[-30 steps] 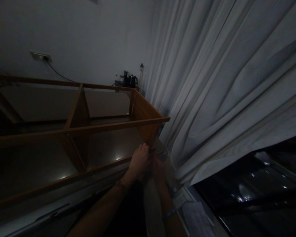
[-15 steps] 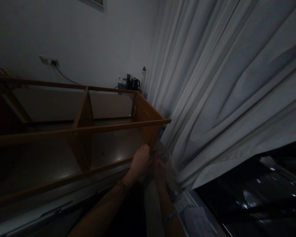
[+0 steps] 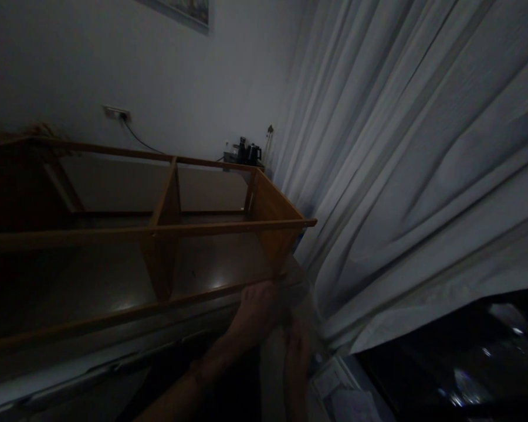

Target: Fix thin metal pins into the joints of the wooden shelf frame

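Here, a wooden frame (image 3: 229,227) lies on its long side with its open face toward the camera. One divider (image 3: 162,234) crosses its middle rail.

The left hand (image 3: 257,310) rests at the frame's lower near corner, with fingers bent toward the bottom rail (image 3: 180,302), seemingly to steady that corner. Whether it clamps the rail or only lies on it cannot be told. The right hand (image 3: 297,351) sits just below and right of that corner, beside a pale, filmy sheet (image 3: 301,290) that drapes off it. Its grip likewise cannot be told in the gloom.

A curtain (image 3: 400,176) hangs right of the frame, its folds close to the frame's end, probably because the frame stands near the window. A kettle (image 3: 254,153) stands behind the frame's far corner. A wall socket (image 3: 114,112) with a cable (image 3: 138,140) is above the frame.

Both forearms are cut off at the bottom edge. The dim light blurs the fingers, the sheet's edges and the papers (image 3: 343,398) below the frame's corner.
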### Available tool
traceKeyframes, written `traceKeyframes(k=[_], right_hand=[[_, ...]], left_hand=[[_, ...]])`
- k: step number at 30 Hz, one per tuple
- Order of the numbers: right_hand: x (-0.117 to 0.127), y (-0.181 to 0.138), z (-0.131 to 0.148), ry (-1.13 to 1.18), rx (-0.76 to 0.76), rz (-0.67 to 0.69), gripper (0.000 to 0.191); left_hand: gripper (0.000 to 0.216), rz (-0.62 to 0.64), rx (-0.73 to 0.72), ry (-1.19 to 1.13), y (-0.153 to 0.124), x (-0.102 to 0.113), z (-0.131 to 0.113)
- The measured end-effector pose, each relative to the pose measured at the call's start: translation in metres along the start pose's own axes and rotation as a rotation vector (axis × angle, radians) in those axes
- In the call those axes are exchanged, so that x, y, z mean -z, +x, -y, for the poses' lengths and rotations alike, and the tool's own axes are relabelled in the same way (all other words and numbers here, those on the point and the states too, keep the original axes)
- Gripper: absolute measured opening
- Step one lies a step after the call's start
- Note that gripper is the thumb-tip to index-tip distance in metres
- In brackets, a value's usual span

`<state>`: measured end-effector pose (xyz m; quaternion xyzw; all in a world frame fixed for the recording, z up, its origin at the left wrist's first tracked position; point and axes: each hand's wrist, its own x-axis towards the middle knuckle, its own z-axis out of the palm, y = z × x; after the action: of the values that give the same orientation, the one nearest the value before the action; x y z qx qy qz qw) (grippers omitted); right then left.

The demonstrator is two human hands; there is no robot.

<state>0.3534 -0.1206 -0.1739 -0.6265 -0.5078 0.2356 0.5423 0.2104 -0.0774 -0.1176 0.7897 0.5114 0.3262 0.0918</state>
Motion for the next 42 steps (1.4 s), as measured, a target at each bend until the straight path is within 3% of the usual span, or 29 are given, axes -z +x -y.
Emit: traceKeyframes(k=[3,6,10,13,21,24,31,35,42], right_hand=[[-0.001,-0.025,0.003,0.006,-0.004,0.069,0.07],[-0.006,-0.041,0.008,0.008,0.026,0.166,0.073],[-0.012,-0.046,0.02,-0.004,0.087,0.297,0.07],[-0.017,-0.044,0.029,-0.095,0.244,0.416,0.066],[-0.037,-0.02,0.068,-0.305,0.47,0.539,0.062],[-0.06,0.006,0.098,-0.524,0.595,0.512,0.064],[-0.141,0.055,0.151,-0.759,0.626,0.496,0.031],[-0.169,0.062,0.16,-0.917,0.629,0.544,0.032],[-0.191,0.067,0.155,-1.018,0.648,0.73,0.024]], left_hand=[[0.022,0.098,-0.105,-0.125,-0.039,0.005,-0.003],[0.022,0.156,-0.09,-0.223,-0.067,0.01,0.001],[0.026,0.175,0.016,-0.324,-0.088,0.013,0.013],[0.03,0.158,0.125,-0.387,-0.103,0.013,0.023],[0.043,-0.005,0.435,-0.648,-0.138,0.028,0.047],[0.047,-0.069,0.518,-0.698,-0.142,0.043,0.056],[0.063,-0.222,0.649,-0.742,-0.157,0.071,0.065],[0.065,-0.298,0.71,-0.762,-0.17,0.083,0.069],[0.067,-0.383,0.775,-0.793,-0.183,0.1,0.083]])
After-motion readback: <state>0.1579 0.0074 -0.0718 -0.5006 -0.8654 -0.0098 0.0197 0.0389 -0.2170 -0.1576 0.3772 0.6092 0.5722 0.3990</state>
